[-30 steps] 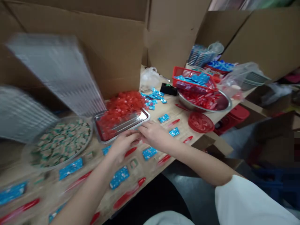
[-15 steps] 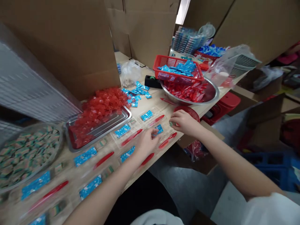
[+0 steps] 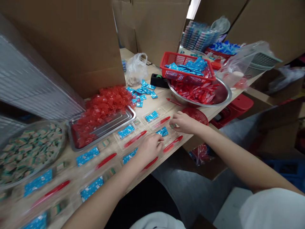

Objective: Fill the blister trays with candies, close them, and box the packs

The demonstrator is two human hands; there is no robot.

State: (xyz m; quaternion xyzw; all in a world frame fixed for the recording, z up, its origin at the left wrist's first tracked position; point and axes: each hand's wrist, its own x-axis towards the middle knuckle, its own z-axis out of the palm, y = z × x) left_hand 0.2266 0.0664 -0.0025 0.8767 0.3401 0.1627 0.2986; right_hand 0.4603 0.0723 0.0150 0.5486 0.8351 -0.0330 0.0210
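The right hand (image 3: 184, 123) is nearly closed, thumb and fingertips pinching a small greenish block (image 3: 172, 126), mostly hidden by the fingers. The left hand (image 3: 150, 147) is loosely curled, palm down, its thumb and fingers bent towards each other; whether anything sits between its fingertips cannot be told.

Just ahead of the left fingertips, and left of the pinched block, lies a blue packet (image 3: 162, 131). A red stick (image 3: 173, 143) lies on the near side of the right hand, and another red stick (image 3: 135, 139) is left of the left hand, just beyond it. More packets and sticks lie in clear trays (image 3: 160, 113) beyond the left hand and in rows running off to its left.

Right beside the right hand, on its far side, is a red mesh basket (image 3: 205, 117). Farther beyond that hand, a steel bowl (image 3: 225, 94) holds a heap of red pieces, with a red crate (image 3: 164, 65) of blue packets resting on top. A black tape dispenser (image 3: 159, 81) stands left of the crate.

Beyond and left of the left hand, a metal tray (image 3: 120, 120) carries a mound of red wrappers (image 3: 107, 103). Farthest left of the grip, a round tub (image 3: 62, 140) holds many blocks like the pinched one.
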